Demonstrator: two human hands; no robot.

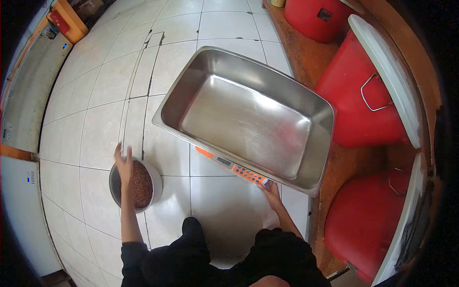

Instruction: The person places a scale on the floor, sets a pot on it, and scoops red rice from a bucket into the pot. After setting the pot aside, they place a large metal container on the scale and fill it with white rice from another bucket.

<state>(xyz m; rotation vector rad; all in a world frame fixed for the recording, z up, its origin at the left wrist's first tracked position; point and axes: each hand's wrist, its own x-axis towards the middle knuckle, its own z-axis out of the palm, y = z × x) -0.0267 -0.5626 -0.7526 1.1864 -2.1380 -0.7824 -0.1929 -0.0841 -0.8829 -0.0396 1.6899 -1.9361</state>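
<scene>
My left hand reaches over a round metal pot on the floor, its fingers apart and holding nothing. Inside the pot lie reddish-brown grains or flakes, too small to identify. At the right end of an orange digital scale, my right hand grips the corner, with some fingers hidden. The scale has a grey display and a keypad with blue buttons. A large, deep rectangular steel pan rests tilted at an angle across the scale, hiding most of it. Nothing is visible inside the pan.
Red tubs with white lids stand along a brown wooden platform at right. White tiles cover the floor. White and grey appliances line the left side. A whitish translucent object shows behind my right wrist.
</scene>
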